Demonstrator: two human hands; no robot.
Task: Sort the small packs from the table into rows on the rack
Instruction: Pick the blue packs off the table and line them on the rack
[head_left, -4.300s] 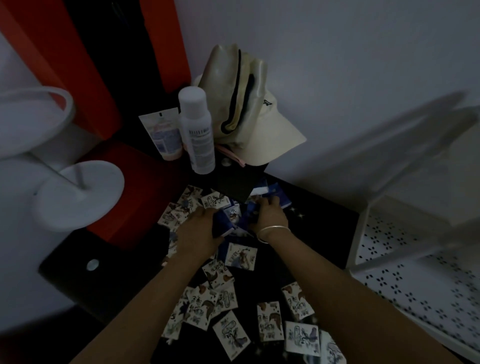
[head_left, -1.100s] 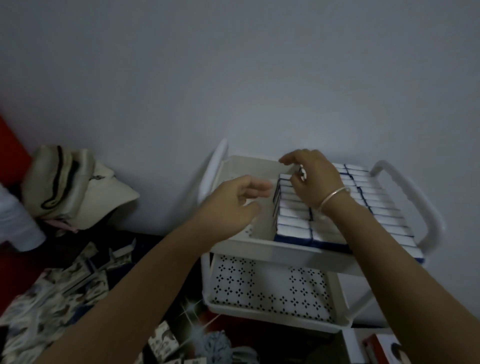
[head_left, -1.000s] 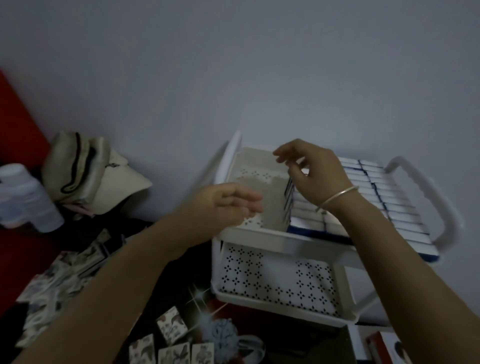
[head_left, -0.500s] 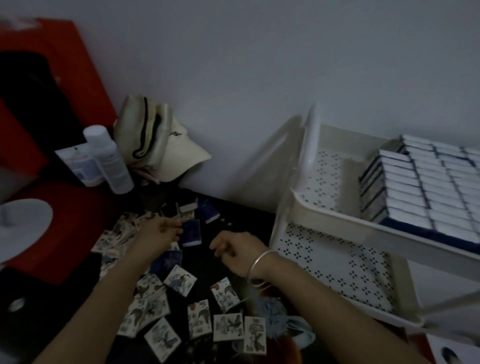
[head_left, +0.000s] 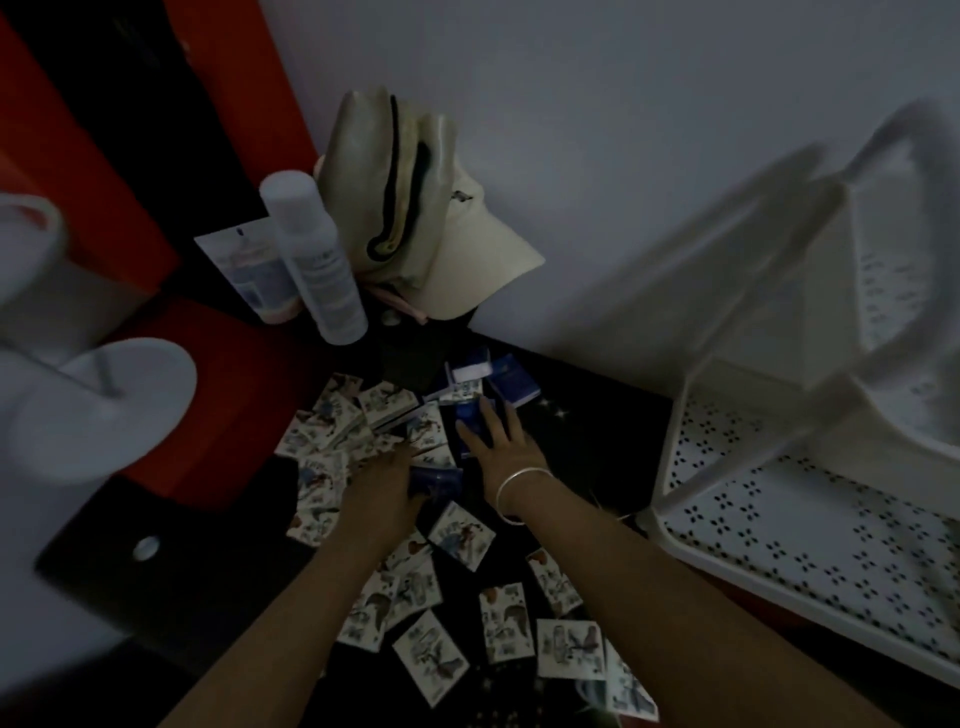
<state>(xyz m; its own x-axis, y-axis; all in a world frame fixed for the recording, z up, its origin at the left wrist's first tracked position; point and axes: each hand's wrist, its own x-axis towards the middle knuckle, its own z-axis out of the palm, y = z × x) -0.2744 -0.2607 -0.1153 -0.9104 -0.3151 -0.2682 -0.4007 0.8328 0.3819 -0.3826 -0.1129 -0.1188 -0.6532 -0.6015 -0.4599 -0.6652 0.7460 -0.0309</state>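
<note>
The small flat packs (head_left: 459, 536), white-faced with printed blue and brown pictures, lie scattered and partly overlapping on the dark glossy bench (head_left: 597, 452). A few plain navy packs (head_left: 514, 385) sit at the far end of the heap.

The left hand (head_left: 382, 491) is down among them, its fingers curled round a dark blue pack (head_left: 436, 480) that sticks out to the hand's right. The right hand (head_left: 501, 444), a thin silver bangle (head_left: 519, 483) at its wrist, lies flat with fingers straight and spread on a second dark blue pack (head_left: 469, 415), gripping nothing.

The white perforated metal rack (head_left: 779, 530) stands just right of the bench, its upper part blurred. Behind the heap stand a white plastic bottle (head_left: 319, 265) and a pale squeeze tube (head_left: 249, 265). A beige peaked cap (head_left: 415, 208) leans against the grey wall.
</note>
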